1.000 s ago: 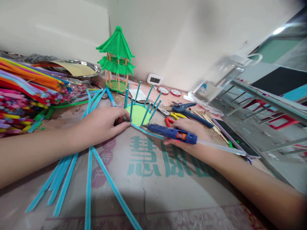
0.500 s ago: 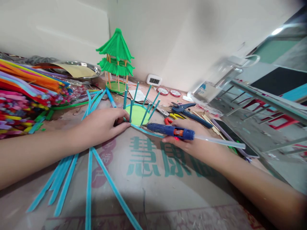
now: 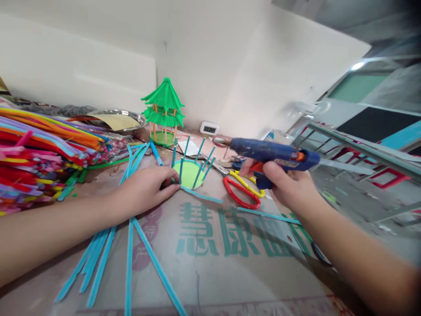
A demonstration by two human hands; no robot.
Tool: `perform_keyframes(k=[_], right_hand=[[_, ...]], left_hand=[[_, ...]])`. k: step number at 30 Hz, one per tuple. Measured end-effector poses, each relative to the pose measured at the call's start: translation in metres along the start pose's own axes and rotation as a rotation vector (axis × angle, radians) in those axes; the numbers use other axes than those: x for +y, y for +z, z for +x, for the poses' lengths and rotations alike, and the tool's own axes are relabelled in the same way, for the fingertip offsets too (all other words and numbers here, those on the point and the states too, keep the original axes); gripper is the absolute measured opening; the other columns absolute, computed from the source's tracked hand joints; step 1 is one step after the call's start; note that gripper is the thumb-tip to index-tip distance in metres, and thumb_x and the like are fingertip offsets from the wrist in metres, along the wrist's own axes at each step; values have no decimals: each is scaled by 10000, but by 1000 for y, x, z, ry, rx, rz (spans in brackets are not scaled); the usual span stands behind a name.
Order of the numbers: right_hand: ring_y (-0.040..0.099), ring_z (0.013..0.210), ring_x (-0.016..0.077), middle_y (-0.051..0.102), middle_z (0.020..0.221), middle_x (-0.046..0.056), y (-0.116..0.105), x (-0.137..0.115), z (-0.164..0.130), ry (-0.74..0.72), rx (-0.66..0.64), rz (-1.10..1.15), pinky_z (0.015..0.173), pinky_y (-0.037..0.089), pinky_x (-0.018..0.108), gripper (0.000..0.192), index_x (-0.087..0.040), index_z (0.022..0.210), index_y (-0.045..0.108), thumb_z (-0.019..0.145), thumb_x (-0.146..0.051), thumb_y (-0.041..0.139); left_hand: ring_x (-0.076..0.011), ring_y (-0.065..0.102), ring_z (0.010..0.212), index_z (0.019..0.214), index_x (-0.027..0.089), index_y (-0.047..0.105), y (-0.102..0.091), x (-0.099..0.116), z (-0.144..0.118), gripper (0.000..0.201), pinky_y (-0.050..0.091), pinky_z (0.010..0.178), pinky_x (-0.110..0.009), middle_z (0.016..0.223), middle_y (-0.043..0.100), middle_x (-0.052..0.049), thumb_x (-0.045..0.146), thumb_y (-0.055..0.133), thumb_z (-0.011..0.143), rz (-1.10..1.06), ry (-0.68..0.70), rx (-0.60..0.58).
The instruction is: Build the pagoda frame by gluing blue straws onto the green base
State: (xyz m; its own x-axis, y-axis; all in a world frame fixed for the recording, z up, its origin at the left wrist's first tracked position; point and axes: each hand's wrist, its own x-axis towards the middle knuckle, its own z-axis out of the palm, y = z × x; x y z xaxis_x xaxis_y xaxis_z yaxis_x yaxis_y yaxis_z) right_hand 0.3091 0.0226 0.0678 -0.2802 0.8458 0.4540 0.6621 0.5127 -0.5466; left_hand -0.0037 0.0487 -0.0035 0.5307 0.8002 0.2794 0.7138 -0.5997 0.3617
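Your left hand (image 3: 148,192) lies flat on the counter (image 3: 210,263), fingers loosely curled and pressing at the near rim of the green disc (image 3: 188,173), likely pinning it so the upright blue sticks (image 3: 199,162) ringing it keep their stand; it grips nothing that you can see. Your right hand (image 3: 289,188) is closed around the grip of the blue glue gun (image 3: 272,153), held raised above the counter, nozzle pointing left toward the disc, a clear glue stick (image 3: 345,166) trailing out the back. Red-handled scissors (image 3: 241,193) sit just under the gun, between it and the disc. A loose blue strip (image 3: 201,195) runs off the disc's near edge. More blue strips (image 3: 98,263) fan out near your left forearm. Pile of coloured stems (image 3: 42,149) crowds the left edge; green pagoda model (image 3: 163,112) stands behind the disc near the wall. Open room is the printed cardboard in front.
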Motion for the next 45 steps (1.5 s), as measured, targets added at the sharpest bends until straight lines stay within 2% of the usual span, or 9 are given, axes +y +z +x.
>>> perform_keyframes(k=[6,10,14,17,21,25,31,37,45], right_hand=[[672,794,223,746,901,87,-1,22,60,175,193,141,638,532,324,492,-198,943,735,823,-673,689],[634,702,163,756,863,76,19,36,104,254,44,159,600,510,281,362,-173,902,743,794,-516,780],[691,790,167,758,883,87,42,48,118,205,-68,354,770,577,310,355,-154,831,721,814,-506,765],[702,780,172,736,833,61,42,50,104,208,48,392,782,588,314,419,-168,849,700,789,-576,777],[675,704,165,709,825,32,18,45,63,218,189,531,726,593,320,443,-200,916,678,761,-597,800],[697,714,212,723,917,60,-7,31,15,189,59,577,705,609,384,458,-225,887,648,794,-667,726],[703,797,227,743,906,61,-4,7,-23,-19,-285,62,690,559,342,308,-228,949,697,896,-531,689],[617,712,189,688,809,48,24,0,-21,-116,-345,-203,642,464,305,268,-205,856,635,882,-463,704],[566,694,162,651,810,32,27,4,-23,-162,-347,-326,630,420,278,278,-200,864,595,914,-465,663]], left_hand=[[-203,627,749,929,209,668,-1,2,0,252,416,654,-301,809,683,-27,389,495,968,12,11,8],[-204,625,745,933,209,664,0,2,1,253,416,647,-300,815,678,-30,391,494,973,13,13,-7],[-200,620,749,926,212,657,0,1,1,256,415,648,-298,811,674,-30,394,484,976,0,7,-8],[-205,626,770,951,215,662,0,1,1,257,419,671,-306,830,682,-32,397,481,973,-12,8,-16],[-215,630,786,972,209,665,0,1,1,272,418,683,-316,844,692,-39,410,483,971,-8,9,-16],[-216,622,767,938,211,669,1,0,1,276,405,655,-314,828,685,-37,418,487,968,1,13,2],[-216,630,756,970,214,666,2,-2,0,317,411,647,-312,836,695,-37,470,479,971,7,-7,7],[-229,644,788,980,208,672,0,-1,0,301,427,675,-325,862,710,-45,445,487,965,34,-12,-1],[-218,639,769,963,214,673,1,0,1,268,407,651,-314,836,698,-34,426,508,965,64,3,14]])
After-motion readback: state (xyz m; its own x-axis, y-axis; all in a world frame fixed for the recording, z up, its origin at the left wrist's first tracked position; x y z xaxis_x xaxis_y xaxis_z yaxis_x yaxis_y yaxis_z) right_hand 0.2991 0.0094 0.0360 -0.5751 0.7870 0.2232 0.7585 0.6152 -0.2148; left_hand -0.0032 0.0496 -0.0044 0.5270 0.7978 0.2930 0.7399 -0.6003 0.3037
